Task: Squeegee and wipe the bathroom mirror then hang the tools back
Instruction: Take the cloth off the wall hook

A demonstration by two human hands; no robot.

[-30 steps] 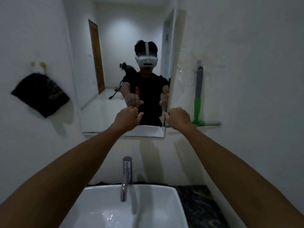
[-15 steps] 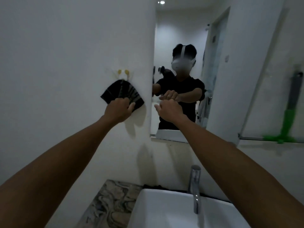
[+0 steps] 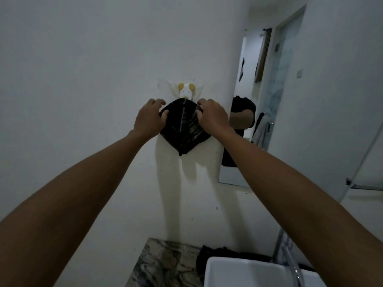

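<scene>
A black cloth (image 3: 182, 129) hangs from a small white and yellow wall hook (image 3: 186, 90) on the white wall, left of the mirror (image 3: 257, 104). My left hand (image 3: 150, 119) pinches the cloth's upper left edge. My right hand (image 3: 213, 117) pinches its upper right edge. The cloth's lower corner points down between my forearms. The squeegee is out of view.
A white basin (image 3: 248, 272) with a chrome tap (image 3: 293, 268) sits at the bottom right on a marbled counter (image 3: 163, 264). A thin glass shelf (image 3: 364, 186) juts from the right wall. My reflection shows in the mirror.
My view has swung left from the mirror to the hook. Both hands have moved onto the black cloth and taken hold of its top edges.
</scene>
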